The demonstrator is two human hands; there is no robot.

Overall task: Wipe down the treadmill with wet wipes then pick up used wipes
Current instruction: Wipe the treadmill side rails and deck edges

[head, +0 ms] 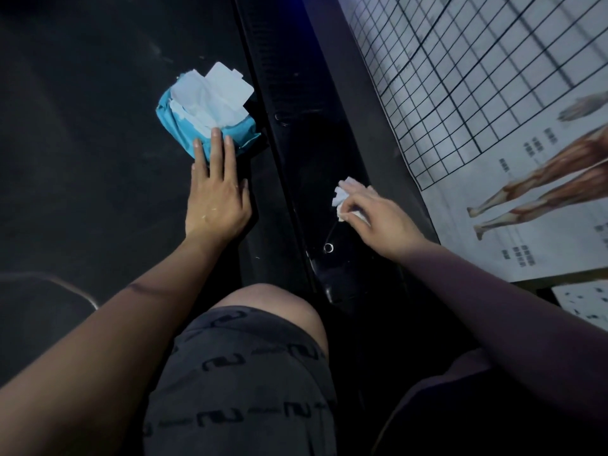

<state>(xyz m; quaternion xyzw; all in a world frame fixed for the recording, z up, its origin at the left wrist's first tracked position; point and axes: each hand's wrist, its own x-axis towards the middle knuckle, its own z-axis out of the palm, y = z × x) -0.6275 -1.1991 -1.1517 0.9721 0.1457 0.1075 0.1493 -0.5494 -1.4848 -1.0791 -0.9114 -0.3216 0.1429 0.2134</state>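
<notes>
A blue pack of wet wipes (184, 126) lies on the dark treadmill belt (82, 126), its flap open and a white wipe sticking out. My left hand (215, 195) lies flat on the belt with straight fingers, the fingertips touching the near edge of the pack. My right hand (375, 215) pinches a crumpled white wipe (343, 197) against the glossy black side rail (316, 179) of the treadmill.
A ribbed black strip (263, 70) runs between belt and side rail. A white poster (493, 103) with a grid and leg-muscle drawings covers the right side. My bent knee (263, 311) in dark patterned shorts fills the bottom centre.
</notes>
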